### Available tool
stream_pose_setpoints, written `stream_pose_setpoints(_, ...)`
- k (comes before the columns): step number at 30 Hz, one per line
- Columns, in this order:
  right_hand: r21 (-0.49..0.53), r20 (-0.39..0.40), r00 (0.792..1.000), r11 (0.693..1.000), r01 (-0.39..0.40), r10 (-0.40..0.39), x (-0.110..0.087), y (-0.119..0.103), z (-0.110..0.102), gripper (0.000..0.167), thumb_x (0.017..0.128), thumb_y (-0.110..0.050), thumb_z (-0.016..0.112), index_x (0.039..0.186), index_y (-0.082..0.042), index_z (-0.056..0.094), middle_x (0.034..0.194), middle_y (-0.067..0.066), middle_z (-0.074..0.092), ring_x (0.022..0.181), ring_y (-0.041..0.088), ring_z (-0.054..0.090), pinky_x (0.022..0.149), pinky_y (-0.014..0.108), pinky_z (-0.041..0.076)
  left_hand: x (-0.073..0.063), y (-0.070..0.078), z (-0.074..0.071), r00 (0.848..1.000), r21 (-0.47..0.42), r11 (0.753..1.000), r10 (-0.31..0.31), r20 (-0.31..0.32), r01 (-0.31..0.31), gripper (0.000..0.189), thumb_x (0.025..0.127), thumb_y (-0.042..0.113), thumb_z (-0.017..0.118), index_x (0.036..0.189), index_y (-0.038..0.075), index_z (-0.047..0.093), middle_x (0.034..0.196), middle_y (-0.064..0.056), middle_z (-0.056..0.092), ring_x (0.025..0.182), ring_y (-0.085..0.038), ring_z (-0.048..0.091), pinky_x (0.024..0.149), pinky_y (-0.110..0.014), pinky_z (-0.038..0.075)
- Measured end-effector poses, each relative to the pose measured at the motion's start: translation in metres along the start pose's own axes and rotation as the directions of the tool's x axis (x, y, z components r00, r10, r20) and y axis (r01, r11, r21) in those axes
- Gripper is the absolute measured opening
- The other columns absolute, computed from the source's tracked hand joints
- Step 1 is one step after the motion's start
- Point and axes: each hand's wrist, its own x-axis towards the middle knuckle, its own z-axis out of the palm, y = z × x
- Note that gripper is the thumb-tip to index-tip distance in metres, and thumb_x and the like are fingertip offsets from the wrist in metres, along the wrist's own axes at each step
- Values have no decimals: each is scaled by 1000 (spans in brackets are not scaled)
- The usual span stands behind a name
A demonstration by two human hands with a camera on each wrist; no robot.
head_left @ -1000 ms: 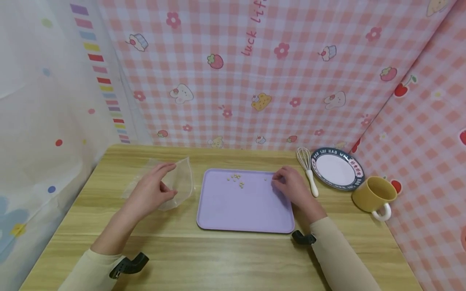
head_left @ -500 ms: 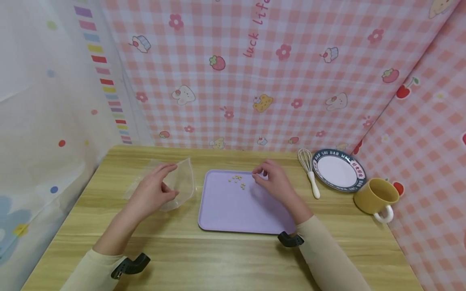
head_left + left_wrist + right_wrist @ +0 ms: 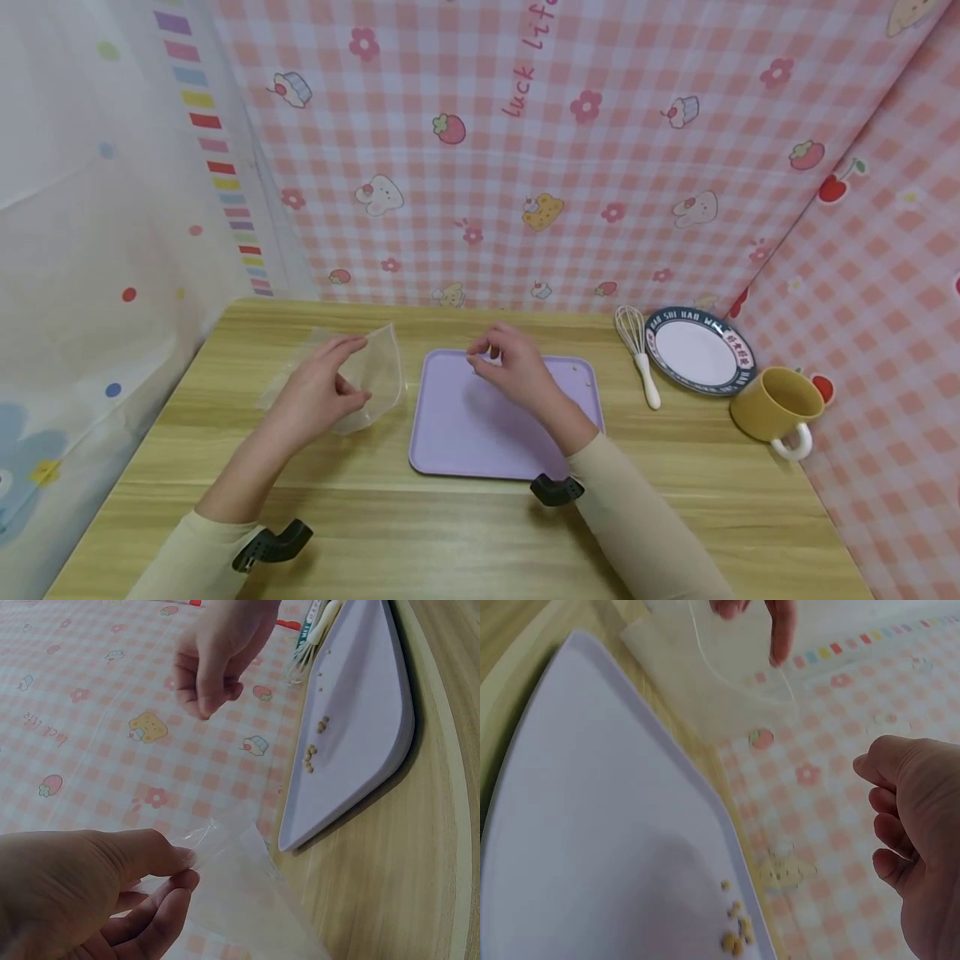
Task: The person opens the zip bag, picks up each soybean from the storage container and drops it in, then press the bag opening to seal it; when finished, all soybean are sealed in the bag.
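Note:
My left hand holds a clear plastic bag above the left of the table, thumb and fingers apart at its mouth. My right hand is raised over the far edge of a lilac tray, thumb and index fingertips pinched together on a small yellow bean that the fingertips hide. In the left wrist view, several loose beans lie along the tray's far side. Some of these beans also show in the right wrist view, below my right hand.
To the right of the tray lies a white-handled whisk. Beside it is a dark-rimmed plate, then a yellow mug with a white handle. A pink checked cloth stands behind the wooden table.
My right hand has moved left from the tray's right side towards the bag, uncovering beans at the right and covering the cluster in the head view. My left hand and the bag stay in place.

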Motion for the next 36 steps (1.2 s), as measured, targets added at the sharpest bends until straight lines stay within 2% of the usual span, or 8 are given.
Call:
stream_pose_setpoints(3, 12, 18, 1000, 1000, 22, -22, 8, -9, 10, 5, 100, -6, 79, 102, -2, 80, 99, 10, 69, 89, 33, 63, 77, 36, 52, 0, 0, 1, 1000, -7, 1000, 4, 0, -4, 78, 91, -2, 88, 160, -4, 51, 159, -21, 53, 78, -11, 71, 67, -27, 60)
stream_pose_setpoints(8, 14, 52, 997, 998, 59, -60, 21, -24, 27, 3, 100, -6, 80, 102, -3, 80, 100, 7, 69, 91, 28, 63, 80, 44, 57, 0, -1, 1, 1000, -12, 1000, 2, -4, -2, 78, 91, -2, 88, 160, -4, 51, 159, -21, 52, 78, -11, 72, 67, -27, 60)
stream_pose_setpoints(13, -8, 100, 992, 997, 76, -75, 33, -35, 45, 3, 99, -6, 80, 102, -4, 79, 101, 5, 69, 93, 23, 64, 81, 32, 57, 0, -2, 1, 1000, -9, 1000, 3, -5, -3, 78, 92, -2, 88, 160, -4, 51, 159, -21, 52, 78, -12, 72, 66, -27, 60)
stream_pose_setpoints(17, -59, 152, 982, 990, 124, -114, 42, -45, 57, 4, 101, -7, 80, 103, -5, 79, 102, 4, 69, 94, 19, 64, 81, 24, 52, 0, -2, 0, 1000, -12, 1000, 0, -2, 0, 77, 92, -2, 88, 160, -4, 50, 160, -21, 51, 78, -13, 72, 65, -27, 60)
stream_pose_setpoints(23, -110, 194, 969, 978, 175, -152, 53, -55, 72, 5, 102, -11, 81, 106, -7, 80, 104, 3, 68, 98, 19, 65, 82, 24, 51, 0, -1, -1, 1000, -16, 1000, 3, -1, -3, 77, 93, -2, 87, 160, -6, 50, 162, -22, 50, 79, -13, 73, 66, -27, 60)
stream_pose_setpoints(31, -95, 179, 973, 981, 167, -148, 59, -54, 84, 8, 104, -13, 80, 110, -7, 79, 109, 5, 67, 104, 27, 69, 84, 25, 52, 0, -1, -2, 1000, -14, 1000, 13, -5, -13, 76, 93, -1, 87, 160, -5, 50, 162, -22, 49, 79, -12, 73, 67, -27, 60)
stream_pose_setpoints(36, -91, 175, 974, 983, 160, -142, 59, -55, 82, 9, 104, -13, 80, 111, -8, 79, 109, 3, 66, 106, 25, 70, 85, 23, 53, 0, -1, -3, 1000, -12, 1000, 14, -7, -14, 77, 93, -2, 87, 160, -5, 50, 162, -22, 49, 79, -13, 72, 67, -27, 60)
